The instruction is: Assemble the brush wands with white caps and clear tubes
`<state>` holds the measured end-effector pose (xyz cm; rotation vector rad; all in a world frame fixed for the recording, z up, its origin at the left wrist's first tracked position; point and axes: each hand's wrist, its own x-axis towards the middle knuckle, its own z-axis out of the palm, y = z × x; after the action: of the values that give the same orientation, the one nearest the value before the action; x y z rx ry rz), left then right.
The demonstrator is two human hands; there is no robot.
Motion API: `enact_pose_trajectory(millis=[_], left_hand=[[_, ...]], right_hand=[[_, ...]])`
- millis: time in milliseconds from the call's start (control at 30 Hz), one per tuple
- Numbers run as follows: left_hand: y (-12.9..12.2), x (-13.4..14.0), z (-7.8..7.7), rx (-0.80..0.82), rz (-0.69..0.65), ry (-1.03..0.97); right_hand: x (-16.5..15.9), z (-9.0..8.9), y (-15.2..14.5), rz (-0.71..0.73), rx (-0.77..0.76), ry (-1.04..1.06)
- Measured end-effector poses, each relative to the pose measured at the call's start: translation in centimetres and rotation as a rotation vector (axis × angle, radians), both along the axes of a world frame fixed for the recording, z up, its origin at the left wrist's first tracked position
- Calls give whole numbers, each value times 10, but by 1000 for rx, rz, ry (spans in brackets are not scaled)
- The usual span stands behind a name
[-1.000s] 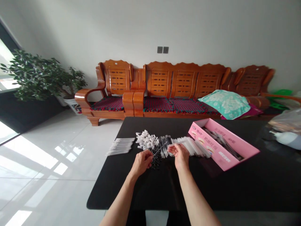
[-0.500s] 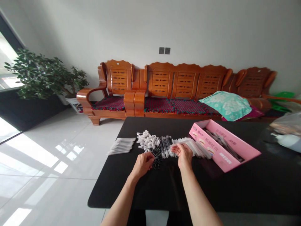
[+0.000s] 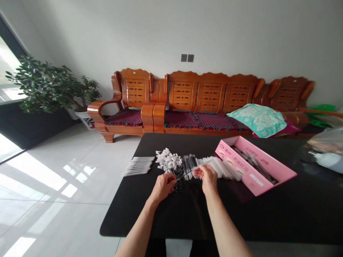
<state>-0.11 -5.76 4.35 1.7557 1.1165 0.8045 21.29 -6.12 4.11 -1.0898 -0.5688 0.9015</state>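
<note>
My left hand (image 3: 163, 186) is closed in a pinch on the near end of a thin dark pen refill (image 3: 187, 174), just over a pile of small black pen parts (image 3: 179, 185). My right hand (image 3: 208, 177) pinches a whitish, see-through pen barrel (image 3: 201, 166) at its lower end. Between the hands the refill runs toward the barrel's opening; whether it is inside cannot be made out. Behind the hands lie a heap of white caps (image 3: 168, 160), a row of dark refills (image 3: 189, 162) and a stack of clear barrels (image 3: 227, 170).
Several white pens (image 3: 139, 166) lie in a row at the black table's (image 3: 160, 221) left side. A pink box (image 3: 242, 167) holding dark slender items stands to the right. Farther right are a plastic bag (image 3: 328, 141) and a white object (image 3: 329, 160). A wooden sofa (image 3: 182, 91) stands behind.
My right hand has shifted slightly left with the barrel, closer to my left hand. Less of the refill shows between them. My left hand stays in place.
</note>
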Motion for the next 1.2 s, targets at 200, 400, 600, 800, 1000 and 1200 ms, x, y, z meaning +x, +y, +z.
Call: enact_pose_trajectory(millis=[200, 400, 600, 800, 1000, 1200], left_hand=[[1, 12, 11, -81, 18, -137], [-2, 26, 18, -107, -60, -340], [2, 24, 12, -51, -14, -307], [24, -11, -2, -33, 319, -304], [27, -27, -20, 12, 384, 46], [21, -5, -34, 239, 259, 292]], right_hand=[[-16, -1, -4, 142, -78, 20], [-33, -6, -8, 301, -96, 219], [-31, -13, -10, 354, -89, 286], [-21, -30, -14, 307, -34, 315], [-25, -39, -19, 314, -8, 267], [-26, -37, -19, 311, -10, 249]])
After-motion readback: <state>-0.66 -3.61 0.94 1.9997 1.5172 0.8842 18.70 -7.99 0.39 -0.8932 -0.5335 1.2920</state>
